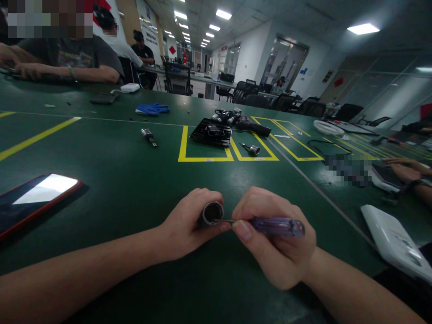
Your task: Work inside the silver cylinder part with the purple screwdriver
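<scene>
My left hand is wrapped round a dark hollow tube, its round open end turned up toward me. A screwdriver with a clear purple handle lies in the grip of my right hand. Its thin shaft points left, and the tip meets the rim of the tube or goes just inside; I cannot tell which. Beyond my hands, a small metal-headed part lies within a yellow-taped box, and a similar silver and black part lies further left.
A black bag-like piece, cables and a black cylinder lie together ahead. A phone is at left, a white device at right, a blue glove farther back. Other people sit at left and right.
</scene>
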The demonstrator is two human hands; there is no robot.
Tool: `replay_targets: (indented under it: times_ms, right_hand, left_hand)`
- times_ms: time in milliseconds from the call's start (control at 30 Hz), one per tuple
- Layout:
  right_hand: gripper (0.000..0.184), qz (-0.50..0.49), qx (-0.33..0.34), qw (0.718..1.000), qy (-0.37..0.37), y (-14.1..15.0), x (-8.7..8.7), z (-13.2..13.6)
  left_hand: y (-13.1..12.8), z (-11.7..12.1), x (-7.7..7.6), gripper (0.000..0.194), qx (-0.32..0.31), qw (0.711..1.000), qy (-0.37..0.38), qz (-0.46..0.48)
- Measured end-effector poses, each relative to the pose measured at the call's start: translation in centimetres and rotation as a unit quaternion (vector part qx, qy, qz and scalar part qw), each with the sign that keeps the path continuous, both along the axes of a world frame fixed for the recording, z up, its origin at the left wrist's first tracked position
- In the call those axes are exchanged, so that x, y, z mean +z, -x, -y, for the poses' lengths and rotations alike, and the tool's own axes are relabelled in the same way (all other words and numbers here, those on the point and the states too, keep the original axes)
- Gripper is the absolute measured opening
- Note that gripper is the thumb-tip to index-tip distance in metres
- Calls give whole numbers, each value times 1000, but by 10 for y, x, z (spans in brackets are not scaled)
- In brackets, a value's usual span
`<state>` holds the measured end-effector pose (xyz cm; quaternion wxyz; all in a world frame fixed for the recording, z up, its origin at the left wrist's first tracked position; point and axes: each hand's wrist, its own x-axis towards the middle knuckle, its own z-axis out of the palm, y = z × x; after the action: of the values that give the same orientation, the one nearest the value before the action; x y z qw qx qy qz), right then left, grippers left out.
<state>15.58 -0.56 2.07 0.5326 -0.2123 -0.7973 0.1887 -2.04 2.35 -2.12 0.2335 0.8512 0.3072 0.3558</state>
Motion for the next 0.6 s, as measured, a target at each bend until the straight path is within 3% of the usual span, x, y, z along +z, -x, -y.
replay_targets:
  times_ms: [400, 600]
  right_hand:
    - [9, -34, -25, 999, 27, -1, -1, -5]
    - [8, -11, -23, 1000, 18, 0, 1, -3]
  left_hand:
    - [-1, 0, 1, 22, 20, 999, 24, -20]
    - [1, -4, -1, 22, -4, 1000, -6, -26]
